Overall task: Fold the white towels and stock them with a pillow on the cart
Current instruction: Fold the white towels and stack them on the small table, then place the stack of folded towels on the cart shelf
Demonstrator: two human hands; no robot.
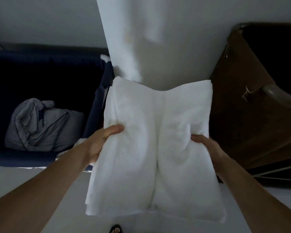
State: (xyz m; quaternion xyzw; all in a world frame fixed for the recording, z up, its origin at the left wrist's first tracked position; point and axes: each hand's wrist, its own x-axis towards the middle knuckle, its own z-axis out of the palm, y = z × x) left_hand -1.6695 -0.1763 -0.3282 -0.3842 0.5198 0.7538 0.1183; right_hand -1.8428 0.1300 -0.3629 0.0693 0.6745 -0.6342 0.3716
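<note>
A folded white towel (156, 140) fills the middle of the head view, held up in front of me and creased down its centre. My left hand (101, 142) grips its left edge, thumb on top and fingers hidden underneath. My right hand (203, 143) grips the right edge in the same way, fingers tucked behind the cloth. To the left stands a dark blue fabric bin (94, 115) with a grey pillow (40, 126) lying inside it. A dark brown cart (252, 125) with a curved grey handle (279, 96) stands to the right.
A white wall corner (149, 39) rises straight ahead between the bin and the cart. A bit of white cloth (105, 57) hangs over the bin's rim. The floor is pale, and my sandalled foot (116, 229) shows at the bottom edge.
</note>
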